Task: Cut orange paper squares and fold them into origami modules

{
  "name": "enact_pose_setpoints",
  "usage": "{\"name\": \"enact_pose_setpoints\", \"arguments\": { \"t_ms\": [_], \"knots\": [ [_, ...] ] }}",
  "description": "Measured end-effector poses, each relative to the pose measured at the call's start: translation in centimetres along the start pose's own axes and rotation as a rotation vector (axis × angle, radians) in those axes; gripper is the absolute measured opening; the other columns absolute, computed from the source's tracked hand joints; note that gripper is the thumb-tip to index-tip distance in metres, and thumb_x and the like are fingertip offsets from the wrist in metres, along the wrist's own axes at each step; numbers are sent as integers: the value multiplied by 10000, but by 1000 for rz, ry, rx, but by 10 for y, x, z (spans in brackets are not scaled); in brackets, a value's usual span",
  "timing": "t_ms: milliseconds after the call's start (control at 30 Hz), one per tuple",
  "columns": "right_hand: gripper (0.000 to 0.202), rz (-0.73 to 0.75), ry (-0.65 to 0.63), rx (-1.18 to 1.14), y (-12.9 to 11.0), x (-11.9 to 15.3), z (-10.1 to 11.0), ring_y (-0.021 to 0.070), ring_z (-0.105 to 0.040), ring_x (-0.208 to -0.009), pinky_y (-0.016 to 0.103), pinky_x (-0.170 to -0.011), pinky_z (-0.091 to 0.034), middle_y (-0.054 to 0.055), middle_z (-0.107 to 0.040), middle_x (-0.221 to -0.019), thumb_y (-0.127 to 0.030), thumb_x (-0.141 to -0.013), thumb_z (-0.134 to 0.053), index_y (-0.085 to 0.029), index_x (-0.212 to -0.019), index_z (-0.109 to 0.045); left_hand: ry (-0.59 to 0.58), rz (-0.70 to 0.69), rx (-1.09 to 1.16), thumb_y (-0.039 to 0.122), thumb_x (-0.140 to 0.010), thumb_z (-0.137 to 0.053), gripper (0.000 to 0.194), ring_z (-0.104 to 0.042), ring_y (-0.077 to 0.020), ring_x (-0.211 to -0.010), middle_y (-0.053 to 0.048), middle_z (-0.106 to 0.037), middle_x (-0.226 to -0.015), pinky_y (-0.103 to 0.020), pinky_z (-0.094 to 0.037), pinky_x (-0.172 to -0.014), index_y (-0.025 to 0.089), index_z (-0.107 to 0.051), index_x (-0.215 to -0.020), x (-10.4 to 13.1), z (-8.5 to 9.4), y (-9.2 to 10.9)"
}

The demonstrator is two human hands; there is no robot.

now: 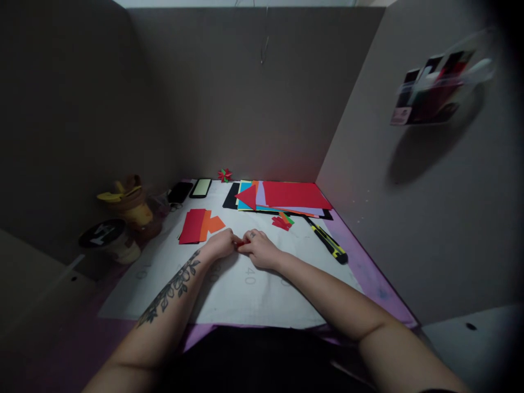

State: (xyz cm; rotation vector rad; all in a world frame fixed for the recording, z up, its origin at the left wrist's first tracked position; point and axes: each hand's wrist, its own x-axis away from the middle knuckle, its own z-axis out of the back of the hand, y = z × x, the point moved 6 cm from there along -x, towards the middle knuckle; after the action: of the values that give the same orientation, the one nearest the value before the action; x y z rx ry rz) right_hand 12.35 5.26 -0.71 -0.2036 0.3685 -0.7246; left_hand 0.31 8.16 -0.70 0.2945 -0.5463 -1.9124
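Both hands meet over the middle of the white sheet. Between their fingertips is a small piece of red paper, mostly covered by the fingers. My left hand pinches its left side, and my right hand closes on it from the right. Left of my left hand lie cut red paper strips over orange paper. Beyond my right hand sits a small pile of folded red pieces with some green and orange.
A yellow-black utility knife lies at the right. Stacked coloured paper sheets, a folded paper star and a phone are at the back. Pots and a lidded tub stand left; grey walls enclose the table.
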Motion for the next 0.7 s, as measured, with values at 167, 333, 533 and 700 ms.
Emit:
{"name": "enact_pose_setpoints", "arguments": {
  "t_ms": [167, 333, 533, 700],
  "knots": [
    [243, -130, 3, 33, 18, 14, 9, 220, -422, -962, 355, -803, -300, 66, -548, -947, -170, -818, -530, -292, -896, -725, 53, 30, 67, 212, -694, -573, 252, -537, -170, -685, -44, -629, -778, -228, -365, -611, 260, -753, -864, 0, 0, -6],
    [222, -194, -15, 179, 26, 27, 19, 258, -415, -975, 387, -794, -282, 96, -573, -958, -110, -757, -550, -241, -758, -729, 51, 57, 82, 192, -677, -577, 310, -552, -175, -694, -43, -641, -784, -228, -374, -621, 276, -744, -924, 4, 4, -1],
    [229, -202, 7, 170, 28, 25, 22, 255, -429, -959, 385, -798, -302, 97, -591, -944, -86, -728, -540, -221, -722, -725, 48, -24, 41, 270, -677, -604, 293, -586, -179, -717, -43, -668, -852, -232, -385, -640, 279, -746, -933, 9, 8, 10],
    [267, -216, 91, 79, 27, 25, 23, 218, -447, -936, 351, -827, -330, 77, -586, -930, -77, -757, -509, -218, -846, -717, 47, -8, -23, 337, -751, -534, 275, -596, -182, -762, -51, -677, -879, -229, -377, -626, 255, -749, -902, 7, 4, 11]
  ]
}}
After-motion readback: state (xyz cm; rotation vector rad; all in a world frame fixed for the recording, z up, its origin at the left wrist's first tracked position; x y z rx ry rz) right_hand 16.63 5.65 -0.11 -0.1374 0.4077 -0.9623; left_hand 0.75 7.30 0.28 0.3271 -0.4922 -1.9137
